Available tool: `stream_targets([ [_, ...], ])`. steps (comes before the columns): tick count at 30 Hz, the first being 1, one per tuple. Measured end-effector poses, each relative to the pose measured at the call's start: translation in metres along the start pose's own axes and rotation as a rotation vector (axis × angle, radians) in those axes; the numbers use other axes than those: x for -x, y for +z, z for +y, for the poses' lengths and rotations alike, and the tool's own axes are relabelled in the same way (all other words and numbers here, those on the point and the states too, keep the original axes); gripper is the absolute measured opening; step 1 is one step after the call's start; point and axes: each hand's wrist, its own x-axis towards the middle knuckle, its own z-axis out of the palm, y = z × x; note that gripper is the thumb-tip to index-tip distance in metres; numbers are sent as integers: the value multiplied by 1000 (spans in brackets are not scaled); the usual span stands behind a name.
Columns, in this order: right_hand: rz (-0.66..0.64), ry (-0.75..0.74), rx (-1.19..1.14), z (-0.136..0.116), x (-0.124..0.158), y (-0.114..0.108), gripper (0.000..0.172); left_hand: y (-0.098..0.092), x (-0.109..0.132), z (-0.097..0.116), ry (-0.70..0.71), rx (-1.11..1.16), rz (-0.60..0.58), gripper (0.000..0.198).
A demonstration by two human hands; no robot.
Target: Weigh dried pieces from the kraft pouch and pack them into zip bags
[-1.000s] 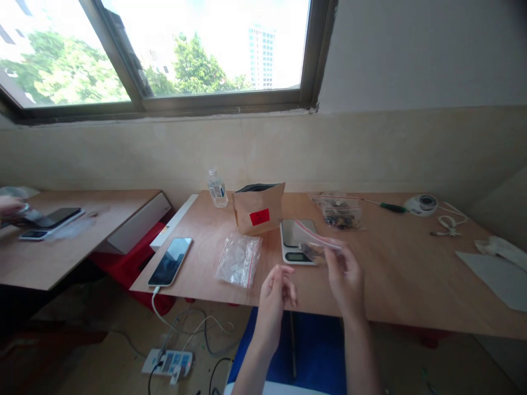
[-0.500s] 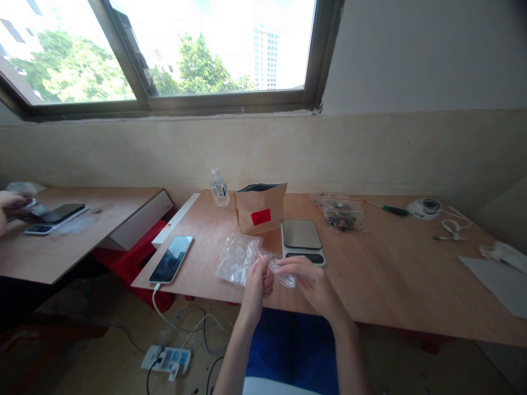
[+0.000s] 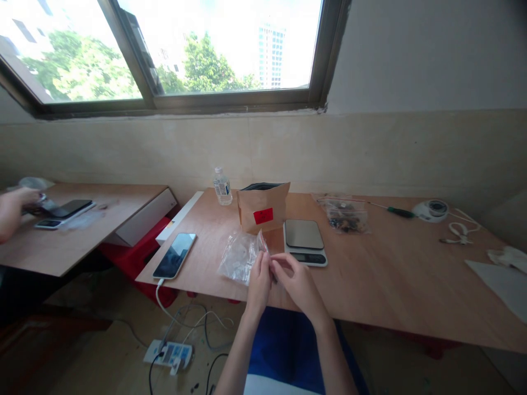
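Note:
My left hand (image 3: 259,280) and my right hand (image 3: 297,281) meet at the near edge of the wooden table (image 3: 395,274), fingers pinched together on a small clear zip bag (image 3: 267,262) that is mostly hidden between them. Just left of my hands lies a clear plastic bag with white pieces (image 3: 239,255). Behind my hands stands a small digital scale (image 3: 304,240) with nothing on its plate. A brown paper pouch with a red label (image 3: 262,207) stands upright next to the scale.
A phone (image 3: 175,254) on a cable lies at the table's left end, a water bottle (image 3: 222,186) behind it. Another bag of dark parts (image 3: 346,214), a screwdriver (image 3: 397,211) and a white round device (image 3: 431,209) lie at the back right. Another person's hand (image 3: 12,211) works at the left desk.
My right hand brought the small zip bag from above the scale down to the table's near edge, and my left hand came up and closed on it too.

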Motion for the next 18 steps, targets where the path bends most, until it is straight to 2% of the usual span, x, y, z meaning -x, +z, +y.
stream_targets([
  [5,25,27,-19,7,0,4,20,0,-6,-3,-34,-23,-48,38],
  [11,19,62,-16,15,0,-1,18,-3,-8,3,52,-98,-84,36],
  [18,22,85,11,10,3,-8,15,-3,-8,1,43,-155,-205,39],
])
